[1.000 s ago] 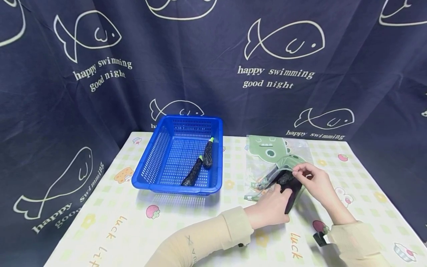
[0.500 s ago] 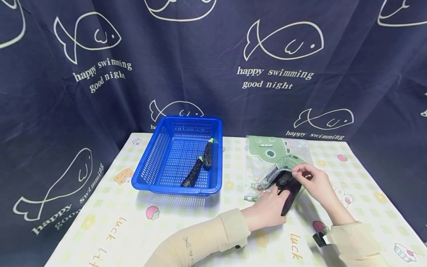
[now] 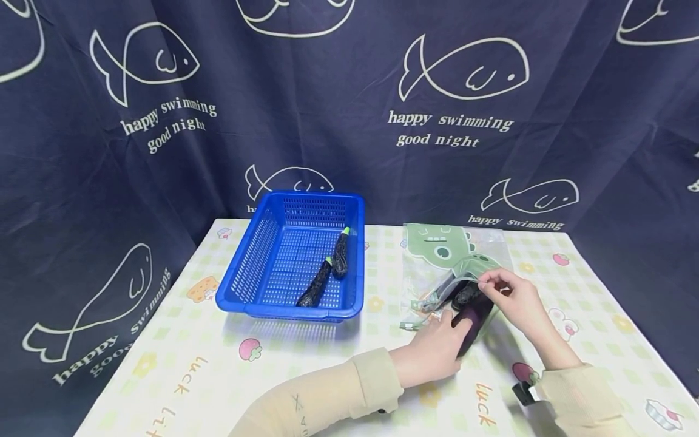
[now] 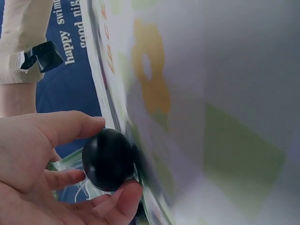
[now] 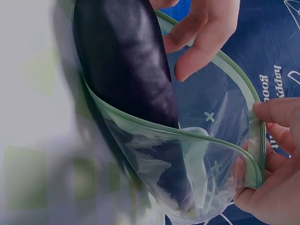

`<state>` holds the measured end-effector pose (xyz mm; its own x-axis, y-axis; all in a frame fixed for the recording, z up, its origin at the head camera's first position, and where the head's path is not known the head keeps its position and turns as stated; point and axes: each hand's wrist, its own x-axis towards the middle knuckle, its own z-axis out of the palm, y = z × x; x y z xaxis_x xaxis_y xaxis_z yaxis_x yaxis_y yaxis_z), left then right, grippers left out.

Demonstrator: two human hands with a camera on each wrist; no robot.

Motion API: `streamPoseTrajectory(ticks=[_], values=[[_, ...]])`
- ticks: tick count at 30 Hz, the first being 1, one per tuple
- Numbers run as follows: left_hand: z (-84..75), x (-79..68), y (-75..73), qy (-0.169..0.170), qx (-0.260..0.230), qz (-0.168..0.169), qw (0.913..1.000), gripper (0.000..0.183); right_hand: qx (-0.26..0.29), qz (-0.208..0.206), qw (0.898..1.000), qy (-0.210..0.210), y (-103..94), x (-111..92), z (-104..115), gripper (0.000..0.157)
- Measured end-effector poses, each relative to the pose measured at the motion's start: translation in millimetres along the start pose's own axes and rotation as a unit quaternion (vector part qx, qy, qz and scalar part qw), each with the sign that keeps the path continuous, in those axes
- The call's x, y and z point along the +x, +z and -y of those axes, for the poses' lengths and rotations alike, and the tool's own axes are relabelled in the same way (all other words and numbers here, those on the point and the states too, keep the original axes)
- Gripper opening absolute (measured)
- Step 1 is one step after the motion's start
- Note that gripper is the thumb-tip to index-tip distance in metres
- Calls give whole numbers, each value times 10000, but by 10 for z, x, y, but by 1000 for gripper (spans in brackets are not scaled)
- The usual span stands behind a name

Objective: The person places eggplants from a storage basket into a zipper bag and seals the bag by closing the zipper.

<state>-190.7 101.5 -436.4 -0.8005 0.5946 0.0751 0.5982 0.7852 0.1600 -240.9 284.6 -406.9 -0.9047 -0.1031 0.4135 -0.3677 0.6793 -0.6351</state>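
In the head view my left hand (image 3: 434, 349) grips a dark purple eggplant (image 3: 474, 321) between thumb and fingers. Its glossy rounded end (image 4: 108, 159) faces the left wrist camera. The right wrist view shows the eggplant partly inside a clear zip bag (image 5: 206, 187) with a green rim, its near part sticking out of the mouth. My right hand (image 3: 513, 300) pinches that rim, holding the mouth apart. A dark, rough-surfaced piece (image 3: 466, 294) shows at the bag's mouth beside the eggplant. A green cartoon figure is printed on the bag, which lies on the table.
A blue perforated basket (image 3: 240, 285) stands left of the bag. Two slim, dark, wrinkled eggplants (image 3: 317, 284) with bright green ends lie in it. The patterned tablecloth (image 3: 306, 376) reaches back to a dark blue fish-print curtain (image 3: 338, 91).
My left hand has shifted a little left and toward me, the eggplant's outer end moving with it. More purple skin shows. The right hand stays at the bag's rim.
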Motion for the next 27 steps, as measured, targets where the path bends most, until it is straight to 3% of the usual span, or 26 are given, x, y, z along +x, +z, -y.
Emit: streamPoseTrajectory(ticks=[4, 27], values=[[2, -23, 9, 42, 10, -152, 9999, 58, 47, 6, 10000, 7, 1, -5, 21, 7], [14, 66, -27, 155, -208, -189, 9995, 59, -11, 42, 10000, 50, 0, 5, 23, 6]])
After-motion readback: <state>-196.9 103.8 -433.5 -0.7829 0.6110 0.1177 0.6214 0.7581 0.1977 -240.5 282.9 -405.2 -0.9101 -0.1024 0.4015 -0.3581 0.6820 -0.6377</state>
